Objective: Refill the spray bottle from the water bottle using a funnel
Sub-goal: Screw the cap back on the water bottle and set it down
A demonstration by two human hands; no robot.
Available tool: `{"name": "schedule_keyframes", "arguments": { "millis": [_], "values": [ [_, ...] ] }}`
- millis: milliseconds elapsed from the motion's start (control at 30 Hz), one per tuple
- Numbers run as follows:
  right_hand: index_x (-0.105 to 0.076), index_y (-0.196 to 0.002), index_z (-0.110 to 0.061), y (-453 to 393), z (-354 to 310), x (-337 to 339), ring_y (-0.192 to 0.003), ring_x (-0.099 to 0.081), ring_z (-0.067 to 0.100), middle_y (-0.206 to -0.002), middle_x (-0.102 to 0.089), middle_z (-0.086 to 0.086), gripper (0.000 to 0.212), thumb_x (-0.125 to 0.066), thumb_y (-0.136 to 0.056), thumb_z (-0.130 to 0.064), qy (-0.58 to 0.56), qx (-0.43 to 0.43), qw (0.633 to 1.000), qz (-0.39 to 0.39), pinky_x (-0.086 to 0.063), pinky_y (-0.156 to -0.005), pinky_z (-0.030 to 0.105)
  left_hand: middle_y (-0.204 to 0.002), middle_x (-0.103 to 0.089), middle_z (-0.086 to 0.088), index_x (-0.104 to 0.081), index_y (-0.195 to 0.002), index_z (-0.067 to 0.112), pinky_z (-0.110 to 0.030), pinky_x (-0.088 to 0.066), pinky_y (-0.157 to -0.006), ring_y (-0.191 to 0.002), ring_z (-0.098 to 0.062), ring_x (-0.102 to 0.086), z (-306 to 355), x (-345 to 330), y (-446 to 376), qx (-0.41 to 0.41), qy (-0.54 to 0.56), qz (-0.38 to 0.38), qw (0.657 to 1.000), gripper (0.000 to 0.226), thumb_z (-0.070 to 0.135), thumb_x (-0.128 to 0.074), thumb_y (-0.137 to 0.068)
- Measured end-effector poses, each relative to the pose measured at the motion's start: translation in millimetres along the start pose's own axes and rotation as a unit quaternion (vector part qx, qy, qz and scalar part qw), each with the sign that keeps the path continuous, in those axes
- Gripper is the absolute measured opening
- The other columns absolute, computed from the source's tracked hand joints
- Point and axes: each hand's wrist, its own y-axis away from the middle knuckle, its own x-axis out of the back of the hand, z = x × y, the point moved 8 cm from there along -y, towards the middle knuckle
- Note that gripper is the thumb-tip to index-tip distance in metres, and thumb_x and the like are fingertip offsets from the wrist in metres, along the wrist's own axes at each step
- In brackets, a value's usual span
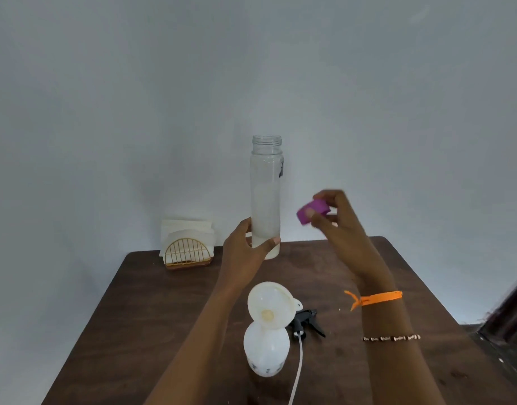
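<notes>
The left hand gripped the water bottle near its bottom and held it upright above the far part of the table. The mouth of the bottle was open, so keeping it straight was probably to avoid spilling before the pouring. How much water was inside I cannot tell, because the wall of the bottle looked cloudy.

The right hand was closed on the purple cap, pinching it between thumb and fingers, just beside the bottle and apart from it. It seemed the cap should be put down somewhere before the pouring.

The spray bottle stood near the front edge of the table, with the white funnel sitting in its neck. The funnel looked a little tilted, so I think it could slip when water enters. The spray head lay on the table just to the right of the spray bottle, with its tube running toward the front edge.

A napkin holder stood at the far left corner, well apart. Nothing stood between the water bottle and the funnel, only the left forearm crossed close to the funnel's left side.
</notes>
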Motion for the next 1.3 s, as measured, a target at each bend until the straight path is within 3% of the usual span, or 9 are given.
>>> {"name": "schedule_keyframes", "arguments": {
  "millis": [167, 333, 467, 533, 667, 867, 967, 1100, 1300],
  "values": [
    [-0.045, -0.101, -0.023, -35.3, -69.4, 4.7, -0.097, -0.052, 0.014, -0.106, -0.049, -0.007, 0.02, -0.056, -0.084, -0.024, -0.154, 0.095, 0.981, 0.076, -0.046, -0.09, 0.033, -0.13, -0.055, 0.003, -0.048, -0.129, 0.021, -0.004, -0.037, -0.068, -0.1, -0.005, -0.049, 16.8, 8.3, -8.1, -0.017, -0.01, 0.018, 1.0, 0.06, 0.036, -0.073, -0.077],
    [-0.053, -0.121, -0.017, -69.3, -105.8, -0.2, -0.111, -0.052, 0.019, -0.126, -0.051, 0.006, 0.029, -0.055, -0.092, -0.018, -0.143, 0.165, 0.971, 0.1, -0.045, -0.086, 0.017, -0.133, -0.053, 0.005, -0.046, -0.13, 0.024, -0.005, -0.037, -0.075, -0.099, -0.003, -0.047, 33.3, 14.7, -14.4, -0.025, -0.031, 0.025, 0.999, 0.06, 0.038, -0.072, -0.077],
    [-0.058, -0.119, -0.015, -89.8, -114.9, -11.6, -0.109, -0.056, 0.02, -0.122, -0.058, 0.005, 0.03, -0.06, -0.089, -0.014, -0.115, 0.165, 0.978, 0.052, -0.049, -0.087, 0.021, -0.131, -0.054, 0.006, -0.048, -0.128, 0.026, 0.004, -0.037, -0.056, -0.093, -0.003, -0.049, 42.4, 19.4, -17.4, -0.041, -0.037, 0.021, 0.998, 0.058, 0.039, -0.072, -0.077],
    [-0.058, -0.12, -0.015, -96.5, -117.2, -15.6, -0.109, -0.057, 0.02, -0.123, -0.059, 0.004, 0.031, -0.06, -0.089, -0.014, -0.092, 0.161, 0.982, 0.021, -0.049, -0.086, 0.02, -0.133, -0.053, 0.006, -0.046, -0.13, 0.026, 0.002, -0.038, -0.068, -0.095, -0.003, -0.048, 43.5, 21.6, -18.1, -0.04, -0.04, 0.017, 0.998, 0.059, 0.039, -0.071, -0.078],
    [-0.059, -0.118, -0.017, -102.5, -125.1, -25.0, -0.109, -0.057, 0.02, -0.12, -0.061, 0.005, 0.028, -0.058, -0.09, -0.016, -0.037, 0.161, 0.985, -0.059, -0.049, -0.089, 0.024, -0.138, -0.049, 0.004, -0.043, -0.135, 0.026, -0.025, -0.043, -0.091, -0.101, -0.005, -0.046, 43.1, 24.3, -18.3, -0.022, -0.024, 0.005, 0.999, 0.062, 0.039, -0.069, -0.079],
    [-0.061, -0.116, -0.012, -109.8, -134.5, -24.4, -0.114, -0.056, 0.025, -0.119, -0.062, 0.011, 0.027, -0.048, -0.092, -0.011, -0.083, 0.159, 0.977, -0.112, -0.044, -0.102, 0.04, -0.133, -0.051, 0.006, -0.043, -0.135, 0.026, -0.029, -0.046, -0.093, -0.107, -0.011, -0.052, 50.7, 21.7, -19.8, -0.032, 0.009, -0.051, 0.998, 0.057, 0.035, -0.065, -0.083],
    [-0.06, -0.115, -0.009, -108.7, -139.3, -26.1, -0.111, -0.056, 0.023, -0.117, -0.061, 0.01, 0.028, -0.05, -0.09, -0.013, -0.115, 0.169, 0.966, -0.158, -0.045, -0.1, 0.037, -0.127, -0.059, 0.008, -0.05, -0.131, 0.028, -0.026, -0.049, -0.09, -0.107, -0.017, -0.058, 49.6, 20.6, -21.3, -0.035, 0.047, -0.104, 0.993, 0.051, 0.033, -0.066, -0.084],
    [-0.058, -0.115, -0.005, -103.6, -141.3, -30.7, -0.108, -0.056, 0.017, -0.115, -0.061, 0.007, 0.026, -0.047, -0.091, -0.005, -0.184, 0.166, 0.943, -0.222, -0.046, -0.094, 0.028, -0.122, -0.063, 0.008, -0.054, -0.128, 0.028, -0.044, -0.047, -0.099, -0.109, -0.02, -0.06, 42.5, 20.0, -21.1, -0.016, 0.07, -0.155, 0.985, 0.048, 0.033, -0.067, -0.082],
    [-0.066, -0.11, -0.015, -109.8, -138.6, -27.4, -0.104, -0.06, 0.017, -0.112, -0.066, 0.004, 0.025, -0.062, -0.086, -0.01, -0.049, 0.143, 0.984, -0.089, -0.05, -0.089, 0.026, -0.123, -0.055, 0.009, -0.041, -0.134, 0.032, -0.021, -0.051, -0.082, -0.104, -0.013, -0.057, 47.6, 23.7, -20.1, -0.037, 0.081, -0.085, 0.992, 0.059, 0.032, -0.068, -0.082]
  ]
}}
